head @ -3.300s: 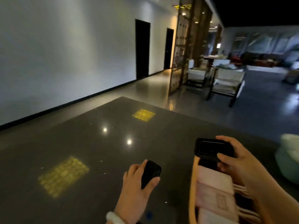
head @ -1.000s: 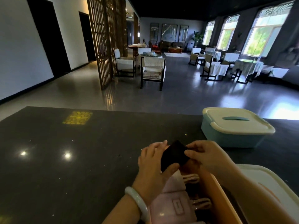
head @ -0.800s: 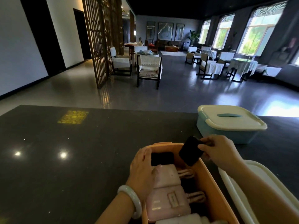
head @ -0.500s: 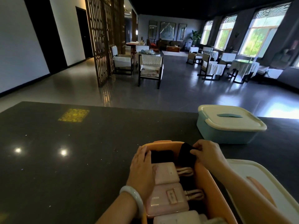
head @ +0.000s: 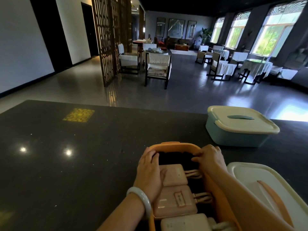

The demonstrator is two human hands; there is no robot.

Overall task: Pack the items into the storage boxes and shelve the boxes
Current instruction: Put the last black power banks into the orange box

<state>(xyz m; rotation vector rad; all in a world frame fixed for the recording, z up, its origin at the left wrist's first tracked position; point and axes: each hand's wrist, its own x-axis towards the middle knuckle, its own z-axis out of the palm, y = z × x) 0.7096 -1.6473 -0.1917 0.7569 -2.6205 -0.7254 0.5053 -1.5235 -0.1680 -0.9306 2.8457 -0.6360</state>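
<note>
An open orange storage box (head: 173,145) stands on the dark table in front of me. Inside lie pink cases (head: 175,200) with cords, and black items (head: 175,159) fill its far end. My left hand (head: 150,170) rests on the box's left side, fingers over the black items and thumb on a pink case. My right hand (head: 209,158) lies on the right side, fingertips pressing the black items down. The box's cream lid (head: 260,184) with an orange handle lies to the right.
A teal storage box (head: 233,135) with its cream lid on stands at the table's far right. The dark stone table (head: 83,155) stretches left. Beyond it are a glossy floor, chairs, a wooden lattice screen and windows.
My right hand carried a black item from above the box down into its far end. My left hand moved onto the box's left side. The view turned right from the earliest frame.
</note>
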